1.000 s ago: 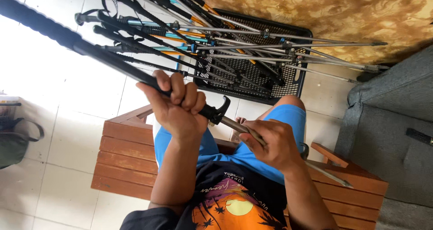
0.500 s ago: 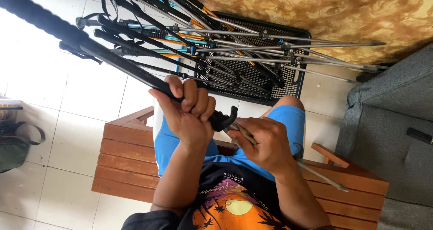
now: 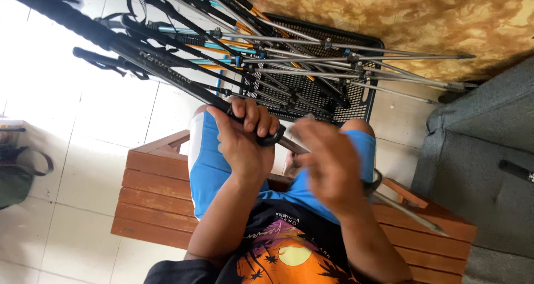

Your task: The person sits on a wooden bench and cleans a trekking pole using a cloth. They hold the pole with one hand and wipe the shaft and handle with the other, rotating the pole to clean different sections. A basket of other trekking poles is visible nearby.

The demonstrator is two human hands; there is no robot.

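Black foam-gripped trekking pole (image 3: 128, 47) is what's being worked on, and its long axis runs on a diagonal, from the upper left corner of the frame down toward the lower right. The fat black handle end points up-left, and the thin silver lower section with the pointed tip (image 3: 409, 214) points down-right, over the slatted wooden bench (image 3: 150, 200).

Left hand (image 3: 245, 145) sits near the centre of the frame, fingers wrapped tight around the black shaft just above the black clamp collar (image 3: 272, 136). Right hand (image 3: 328, 164) is just to the right of it and blurred. It looks curled around the thin metal section below the collar, but I honestly can't tell how firm that hold is.

Behind the hands, in the upper middle of the frame, there's a black perforated plastic crate (image 3: 334, 103) on the white tiled floor. It's loaded with a pile of other folded poles (image 3: 311, 61): black, silver, orange and blue shafts lying mostly crosswise, with grips sticking out to the left and tips poking out to the right, past the rim.

A grey upholstered seat (image 3: 484, 167) is at the right edge.
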